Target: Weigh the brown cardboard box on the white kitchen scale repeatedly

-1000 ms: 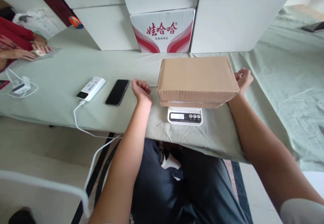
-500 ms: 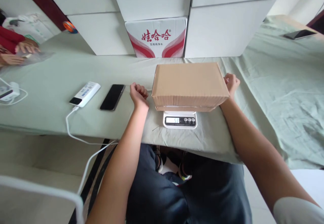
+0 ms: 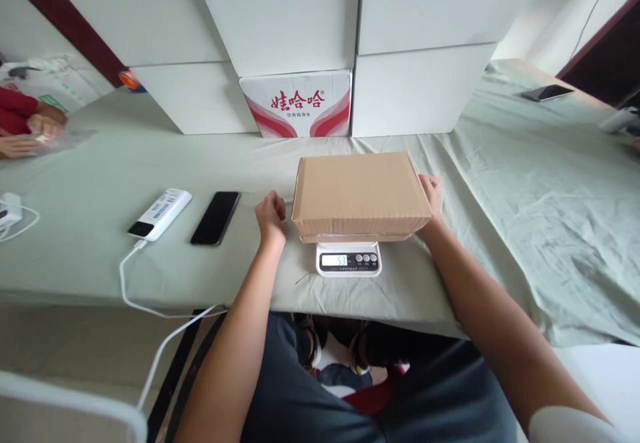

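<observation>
**A:** Bottom of the frame first: what's in the foreground?

**B:** Two bare forearms rising from the lower edge over a lap in dark trousers. Just above, at centre, a small white scale (image 3: 349,259) sits on the green cloth (image 3: 525,229), its display lit; the digits are too small to be sure of.

**A:** And the load?

**B:** A brown box (image 3: 359,193) rests squarely on the scale, overhanging it on both sides. So the box is placed and a reading shows; it has not been lifted off.

**A:** The hands?

**B:** The left hand (image 3: 271,213) is curled loosely, empty, on the cloth just beside the box's left end. The right hand (image 3: 431,191) lies with its fingers against the right end; whether it grips, I cannot tell.

**A:** Farther back?

**B:** Left of centre, a black phone (image 3: 215,217) and a white power bank (image 3: 160,213) with its cable. Beyond, stacked white cartons (image 3: 280,23), one printed red. At the far left edge, another person's hands (image 3: 30,133).
</observation>
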The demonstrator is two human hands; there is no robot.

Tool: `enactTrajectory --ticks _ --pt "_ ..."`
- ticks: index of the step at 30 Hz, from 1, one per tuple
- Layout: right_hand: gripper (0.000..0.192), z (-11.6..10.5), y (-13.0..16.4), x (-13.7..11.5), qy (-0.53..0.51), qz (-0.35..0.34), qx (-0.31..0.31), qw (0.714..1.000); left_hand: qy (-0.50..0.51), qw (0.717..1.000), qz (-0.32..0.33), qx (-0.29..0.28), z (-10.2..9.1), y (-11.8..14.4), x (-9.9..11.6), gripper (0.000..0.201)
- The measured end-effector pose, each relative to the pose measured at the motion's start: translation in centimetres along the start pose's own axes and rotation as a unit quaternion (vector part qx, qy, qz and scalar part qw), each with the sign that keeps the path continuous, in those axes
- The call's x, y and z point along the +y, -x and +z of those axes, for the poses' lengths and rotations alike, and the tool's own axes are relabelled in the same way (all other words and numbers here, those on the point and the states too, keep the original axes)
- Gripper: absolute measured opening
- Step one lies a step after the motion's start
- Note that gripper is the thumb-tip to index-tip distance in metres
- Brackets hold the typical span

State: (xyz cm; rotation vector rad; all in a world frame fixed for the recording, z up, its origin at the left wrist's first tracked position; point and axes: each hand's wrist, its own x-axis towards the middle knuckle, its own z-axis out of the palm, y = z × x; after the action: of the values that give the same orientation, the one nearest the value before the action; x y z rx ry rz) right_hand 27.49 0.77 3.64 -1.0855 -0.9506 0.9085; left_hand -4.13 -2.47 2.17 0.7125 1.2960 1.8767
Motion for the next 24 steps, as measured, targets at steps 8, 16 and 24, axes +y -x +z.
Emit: enactTrajectory --ticks 8,16,24 --pt "0.060 0.6 0.4 1.4 0.015 -0.024 -0.033 0.999 -0.003 0.996 -0.050 -0.071 1.2 1.6 0.0 0.045" --pt "0.063 1.3 0.2 0.7 -0.012 -0.182 -0.062 0.981 0.094 0.985 0.097 -0.109 1.7 0.8 -0.3 0.048" --pt "0.080 2.5 0.1 2.5 -0.027 -0.120 -0.174 0.977 0.009 0.975 -0.007 -0.222 3.4 -0.8 -3.1 0.086"
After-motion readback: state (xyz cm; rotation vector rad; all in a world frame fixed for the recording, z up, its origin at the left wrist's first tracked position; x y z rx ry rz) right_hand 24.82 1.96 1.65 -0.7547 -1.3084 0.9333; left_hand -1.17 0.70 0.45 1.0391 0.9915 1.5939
